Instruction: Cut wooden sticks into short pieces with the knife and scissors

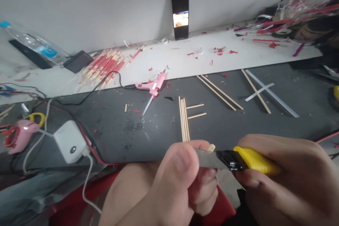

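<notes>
My right hand (280,180) grips a yellow-handled utility knife (255,160), and its steel blade (209,159) reaches left toward my left hand (180,180). Those left fingers pinch a small pale wooden stick (211,147), mostly hidden, with only its tip showing above the blade. The blade lies against the stick. Just beyond my hands, on the dark mat (106,141), lies a group of long thin wooden sticks (183,118). Two short wooden pieces (195,111) sit beside them.
A pink hot glue gun (153,86) lies at the edge of a white board (212,54), which is scattered with red scraps. A bundle of red-and-tan sticks (102,67), a phone (180,16), a plastic bottle (34,44), cables and a white power adapter (70,141) surround the mat.
</notes>
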{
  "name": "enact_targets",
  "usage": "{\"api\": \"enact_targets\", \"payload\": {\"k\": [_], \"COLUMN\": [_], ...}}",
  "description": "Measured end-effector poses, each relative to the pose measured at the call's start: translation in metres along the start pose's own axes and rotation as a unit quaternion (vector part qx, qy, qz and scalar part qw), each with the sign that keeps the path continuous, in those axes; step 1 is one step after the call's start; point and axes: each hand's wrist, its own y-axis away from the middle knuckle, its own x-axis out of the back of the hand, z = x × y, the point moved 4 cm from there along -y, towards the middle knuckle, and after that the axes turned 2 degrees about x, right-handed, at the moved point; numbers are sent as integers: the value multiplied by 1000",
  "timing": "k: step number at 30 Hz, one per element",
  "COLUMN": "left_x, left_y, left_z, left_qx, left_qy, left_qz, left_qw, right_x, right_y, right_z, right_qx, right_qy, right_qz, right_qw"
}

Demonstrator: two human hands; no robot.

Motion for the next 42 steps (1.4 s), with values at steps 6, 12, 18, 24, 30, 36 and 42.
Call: {"api": "enact_targets", "payload": {"k": [6, 12, 18, 24, 30, 36, 42], "left_x": [-2, -2, 0, -1, -2, -1, -2], "left_y": [1, 3, 4, 3, 6, 6, 10], "left_z": [3, 0, -2, 0, 1, 0, -4], "left_qx": [-7, -13, -8, -28, -13, -10, 20], "left_qy": [-4, -18, -6, 19, -5, 6, 15], "left_qz": [-9, -25, -34, -46, -79, -95, -98], "left_qw": [1000, 999, 999, 998, 997, 995, 995], "right_x": [-2, -2, 5, 0, 10, 15, 17], "right_y": [1, 4, 2, 7, 9, 9, 16], "right_z": [-5, -1, 9, 1, 18, 23, 26], "right_qx": [-24, -57, -37, -126, -37, -22, -32], "right_qy": [-5, -41, -39, -41, -51, -29, 4], "right_qz": [21, 29, -4, 118, 1, 3, 3], "right_qw": [999, 997, 999, 984, 998, 999, 999]}}
